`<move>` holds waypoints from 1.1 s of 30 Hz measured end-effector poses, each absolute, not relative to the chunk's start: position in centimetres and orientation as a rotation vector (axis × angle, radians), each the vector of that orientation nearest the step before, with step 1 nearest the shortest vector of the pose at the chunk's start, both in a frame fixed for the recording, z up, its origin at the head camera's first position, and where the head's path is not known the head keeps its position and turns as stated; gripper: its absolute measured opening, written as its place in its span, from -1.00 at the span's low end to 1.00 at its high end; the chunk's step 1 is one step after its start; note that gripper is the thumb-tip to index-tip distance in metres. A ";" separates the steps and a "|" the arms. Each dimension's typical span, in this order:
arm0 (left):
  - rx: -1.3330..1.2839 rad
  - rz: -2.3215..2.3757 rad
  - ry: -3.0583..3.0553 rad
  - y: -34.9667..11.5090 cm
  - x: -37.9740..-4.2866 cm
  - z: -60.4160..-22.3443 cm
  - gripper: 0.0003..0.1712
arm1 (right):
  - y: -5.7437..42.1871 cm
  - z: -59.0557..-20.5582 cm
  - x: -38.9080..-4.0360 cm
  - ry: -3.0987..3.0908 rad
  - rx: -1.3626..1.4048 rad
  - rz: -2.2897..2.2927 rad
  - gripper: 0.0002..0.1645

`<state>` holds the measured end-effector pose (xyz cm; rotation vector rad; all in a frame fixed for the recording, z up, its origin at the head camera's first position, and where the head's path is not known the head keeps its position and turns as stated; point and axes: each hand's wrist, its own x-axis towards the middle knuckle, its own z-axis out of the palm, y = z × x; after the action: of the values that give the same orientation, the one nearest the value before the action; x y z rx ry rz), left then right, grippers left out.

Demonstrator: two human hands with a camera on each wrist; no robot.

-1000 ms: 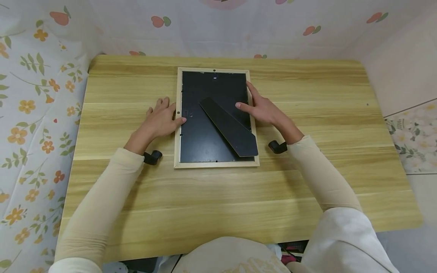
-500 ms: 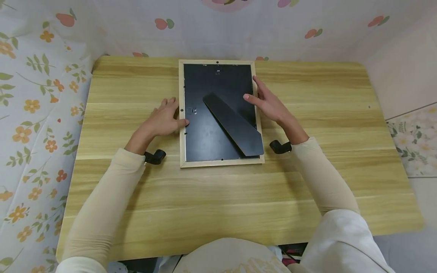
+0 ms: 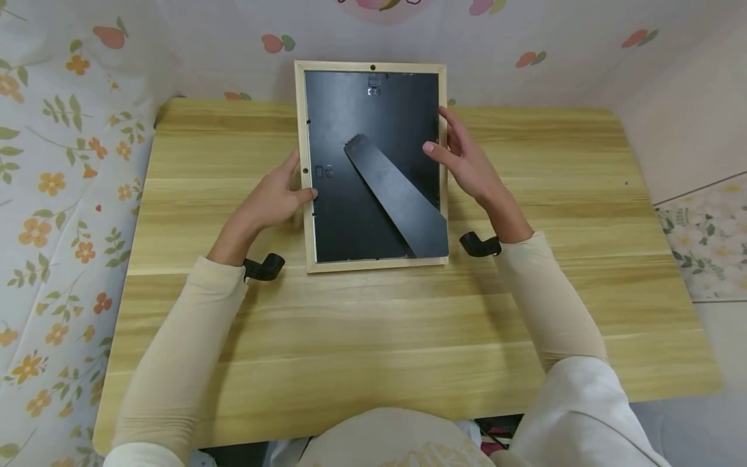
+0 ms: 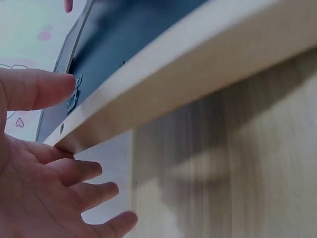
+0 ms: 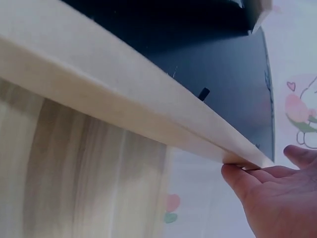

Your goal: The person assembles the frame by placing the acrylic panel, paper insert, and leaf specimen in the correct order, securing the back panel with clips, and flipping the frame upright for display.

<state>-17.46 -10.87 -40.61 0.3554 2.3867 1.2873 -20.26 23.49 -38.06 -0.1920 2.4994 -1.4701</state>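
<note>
A picture frame (image 3: pixel 373 263) with a pale wooden border is tilted up off the table, its far end raised and its black back facing me. A black easel leg (image 3: pixel 397 194) lies slanted across that back. My left hand (image 3: pixel 271 198) grips the left side, thumb over the border and fingers at the outer edge; in the left wrist view some fingers (image 4: pixel 94 196) spread below the wood. On the right side my right hand (image 3: pixel 473 159) holds the border, thumb over the back, fingertips (image 5: pixel 235 171) under the edge in the right wrist view. The frame's front is hidden.
The wood-grain table (image 3: pixel 373 350) spreads around the frame. A patterned curtain (image 3: pixel 204 52) hangs behind it, and a flowered cloth (image 3: pixel 64 227) along the left. Black wrist mounts (image 3: pixel 265 267) sit at both wrists.
The frame lay nearly flat on the table and has tilted up, its far end rising in front of the back curtain. Both hands have moved up with its sides.
</note>
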 end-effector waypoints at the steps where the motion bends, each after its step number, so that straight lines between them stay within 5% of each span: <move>1: 0.340 1.298 2.373 -10.8 -17.4 -40.4 -0.02 | 23.5 -38.0 -20.3 2.500 -0.200 -1.489 -0.11; 33: 0.444 2.223 1.892 -9.0 -17.1 -35.9 -0.14 | 22.9 -34.7 -20.1 2.263 -0.569 -2.315 -0.15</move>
<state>-17.14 -9.03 -35.86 0.4439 1.8915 2.2233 -20.06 22.85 -34.68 -0.5688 2.2635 -2.3146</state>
